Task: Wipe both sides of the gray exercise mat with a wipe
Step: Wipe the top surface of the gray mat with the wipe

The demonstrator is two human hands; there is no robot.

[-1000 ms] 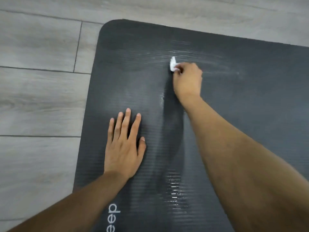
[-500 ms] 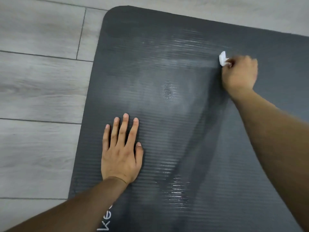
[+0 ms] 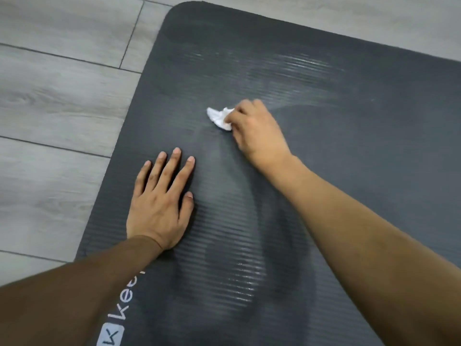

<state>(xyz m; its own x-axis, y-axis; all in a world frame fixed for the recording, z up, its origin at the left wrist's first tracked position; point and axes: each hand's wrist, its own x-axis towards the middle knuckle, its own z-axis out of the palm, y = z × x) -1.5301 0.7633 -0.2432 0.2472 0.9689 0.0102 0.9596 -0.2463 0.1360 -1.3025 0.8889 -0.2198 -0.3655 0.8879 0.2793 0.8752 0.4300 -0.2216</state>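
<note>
1. While the left hand (image 3: 159, 208) lies flat on the gray exercise mat (image 3: 349, 146), fingers spread and palm down, it holds nothing; it looks like a brace only.
2. Right hand (image 3: 257, 131) has fingers curled, pinching a crumpled white wipe (image 3: 219, 117) against the mat surface. Wipe sticks out on the hand's left side, up and right of the left fingertips, near but apart.
3. Mat lies on gray wood-look floor (image 3: 62, 101); rounded far-left corner in view, left edge running down-frame toward the printed logo (image 3: 122, 318). Long axis appears to run toward the person; can't confirm, ends out of frame.
4. Key relation: the strip toward the left edge lies left of the wipe. Right hand does the reaching.
5. Obstruction: only the left hand, sitting in the near-left patch; it would need shifting to cover that.
6. Judgement: top face in progress, damp sheen patchy; underside not yet done.
</note>
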